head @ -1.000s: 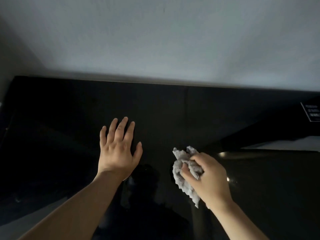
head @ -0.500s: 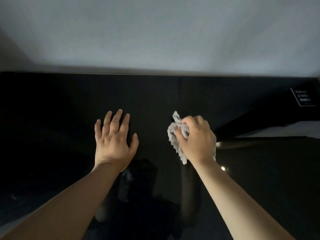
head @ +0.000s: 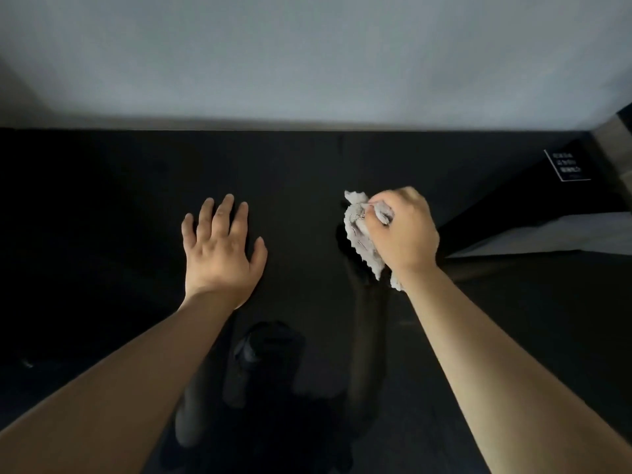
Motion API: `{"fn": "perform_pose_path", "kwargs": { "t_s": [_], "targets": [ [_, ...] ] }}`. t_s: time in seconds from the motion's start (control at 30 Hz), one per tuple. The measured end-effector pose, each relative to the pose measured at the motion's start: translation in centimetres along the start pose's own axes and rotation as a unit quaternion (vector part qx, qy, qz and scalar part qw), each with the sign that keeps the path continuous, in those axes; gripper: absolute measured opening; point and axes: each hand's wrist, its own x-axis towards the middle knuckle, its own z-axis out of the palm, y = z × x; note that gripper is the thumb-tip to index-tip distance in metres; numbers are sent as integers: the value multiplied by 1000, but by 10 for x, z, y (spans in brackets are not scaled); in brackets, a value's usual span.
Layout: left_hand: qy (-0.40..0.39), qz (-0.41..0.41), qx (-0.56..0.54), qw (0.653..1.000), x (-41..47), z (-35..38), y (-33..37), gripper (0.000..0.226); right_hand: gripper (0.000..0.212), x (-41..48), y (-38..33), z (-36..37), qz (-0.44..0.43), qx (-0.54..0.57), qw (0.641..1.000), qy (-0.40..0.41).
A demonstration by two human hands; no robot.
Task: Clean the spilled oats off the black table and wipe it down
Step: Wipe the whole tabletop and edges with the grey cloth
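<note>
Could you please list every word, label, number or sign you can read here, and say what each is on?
Black label with a white border, on the dark surface at the far right: three short lines of white print, too small and blurred to read.
No writing shows on the table, the wall or the cloth held by the right hand.

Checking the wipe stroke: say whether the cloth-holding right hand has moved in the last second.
Yes. The right hand, gripping the cloth, moved forward toward the far edge of the table.
</note>
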Motion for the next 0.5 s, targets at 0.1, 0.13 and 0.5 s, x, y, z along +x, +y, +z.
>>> {"fn": "perform_pose_path", "kwargs": {
  "t_s": [0.1,0.13,0.5],
  "targets": [
    [4,3,-3,1000,1,-1,1,61,17,-31,7,15,12,-26,1000,1],
    [3,2,0,1000,0,-1,1,61,20,-51,8,12,0,-30,1000,4],
    [-24,80,-64,994,-77,-45,14,56,20,-179,18,-37,8,45,998,-48]
  ]
}}
